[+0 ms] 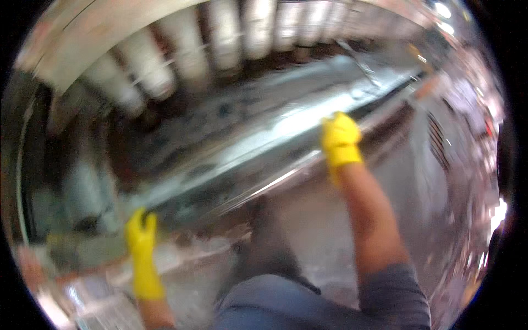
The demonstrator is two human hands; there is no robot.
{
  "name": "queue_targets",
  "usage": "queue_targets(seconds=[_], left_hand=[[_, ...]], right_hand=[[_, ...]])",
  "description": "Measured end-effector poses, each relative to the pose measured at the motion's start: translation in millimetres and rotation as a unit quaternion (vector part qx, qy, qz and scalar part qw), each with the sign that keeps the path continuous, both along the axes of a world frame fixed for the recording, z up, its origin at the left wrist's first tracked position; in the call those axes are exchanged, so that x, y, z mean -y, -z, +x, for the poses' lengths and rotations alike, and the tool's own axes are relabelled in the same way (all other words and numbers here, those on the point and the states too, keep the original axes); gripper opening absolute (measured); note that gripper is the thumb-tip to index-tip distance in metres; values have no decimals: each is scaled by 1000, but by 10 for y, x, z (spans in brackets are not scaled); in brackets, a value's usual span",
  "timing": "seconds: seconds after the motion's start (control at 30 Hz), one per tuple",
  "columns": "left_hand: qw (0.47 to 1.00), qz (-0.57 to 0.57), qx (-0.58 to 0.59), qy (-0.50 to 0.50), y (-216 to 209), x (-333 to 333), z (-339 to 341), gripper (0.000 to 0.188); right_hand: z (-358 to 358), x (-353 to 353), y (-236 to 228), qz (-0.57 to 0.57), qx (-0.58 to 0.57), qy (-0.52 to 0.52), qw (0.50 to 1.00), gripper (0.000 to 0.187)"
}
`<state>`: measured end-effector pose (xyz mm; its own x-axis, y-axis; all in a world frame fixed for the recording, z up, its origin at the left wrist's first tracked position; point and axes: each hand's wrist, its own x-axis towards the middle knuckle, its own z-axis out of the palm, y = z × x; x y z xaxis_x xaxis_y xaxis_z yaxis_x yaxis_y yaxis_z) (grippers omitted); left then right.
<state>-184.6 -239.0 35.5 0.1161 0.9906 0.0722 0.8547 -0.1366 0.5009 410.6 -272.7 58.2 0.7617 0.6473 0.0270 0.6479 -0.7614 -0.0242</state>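
Both hands wear yellow rubber gloves, and motion blurs the picture. My left hand (141,236) is at the lower left, beside the near left end of a long, shiny, wet-looking metal trough or panel (242,146). Its thumb and fingers stand apart with a dark gap between them; no held thing shows there. My right hand (341,138) is farther away to the right, at the near edge of the same metal. Those fingers are curled closed, and whatever they grip is hidden.
A row of several pale, thick cylinders (223,41) hangs over the trough's far side, under a pale curved beam (104,33). A thin rod (360,66) leans across the far right end. A grey panel with dark slots (437,140) stands at right.
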Motion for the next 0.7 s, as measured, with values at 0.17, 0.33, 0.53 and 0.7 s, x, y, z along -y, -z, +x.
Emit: queue_targets(seconds=[0.17,0.33,0.53,0.7], left_hand=[[998,38,-55,-8,-70,-362,-122,45],[997,39,-55,-25,-113,-179,129,47],[996,40,-71,-23,-175,-163,144,47],[998,7,-56,-30,-211,-193,108,47]], right_hand=[[49,-347,228,46,-28,61,997,64],[311,-324,238,59,-51,54,996,65],[269,-288,155,41,-41,53,997,61],[275,-316,169,37,-33,35,998,61]])
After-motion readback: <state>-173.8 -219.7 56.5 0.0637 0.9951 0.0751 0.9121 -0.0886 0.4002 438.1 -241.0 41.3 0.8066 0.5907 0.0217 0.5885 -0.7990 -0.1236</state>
